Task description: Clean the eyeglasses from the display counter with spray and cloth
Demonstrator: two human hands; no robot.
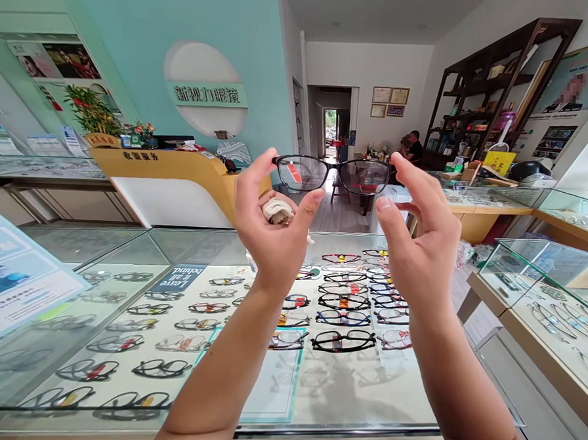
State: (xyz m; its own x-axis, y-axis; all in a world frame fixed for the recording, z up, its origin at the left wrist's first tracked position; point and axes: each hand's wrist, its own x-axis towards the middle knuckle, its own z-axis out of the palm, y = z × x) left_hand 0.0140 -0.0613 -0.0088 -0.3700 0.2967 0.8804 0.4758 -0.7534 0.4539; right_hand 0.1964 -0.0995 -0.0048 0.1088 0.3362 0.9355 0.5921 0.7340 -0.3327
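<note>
A pair of dark-framed eyeglasses [333, 171] is held up level above the glass display case [263, 435]. A red mark or sticker shows on each lens. My left hand [278, 226] pinches the frame's left end between thumb and fingers. Its curled lower fingers also keep a crumpled whitish cloth [277, 210] in the palm. On the other side, my right hand [417, 220] grips the right end with the index finger at the top corner and the thumb near the lower rim. The temple arms are hard to make out.
Rows of eyeglasses [343, 341] lie inside the case below. A printed sign [19, 278] stands on the left. Another glass case [551, 292] is at the right. Behind are a yellow counter [163, 167], a dark shelf [478, 85] and a seated person [415, 147].
</note>
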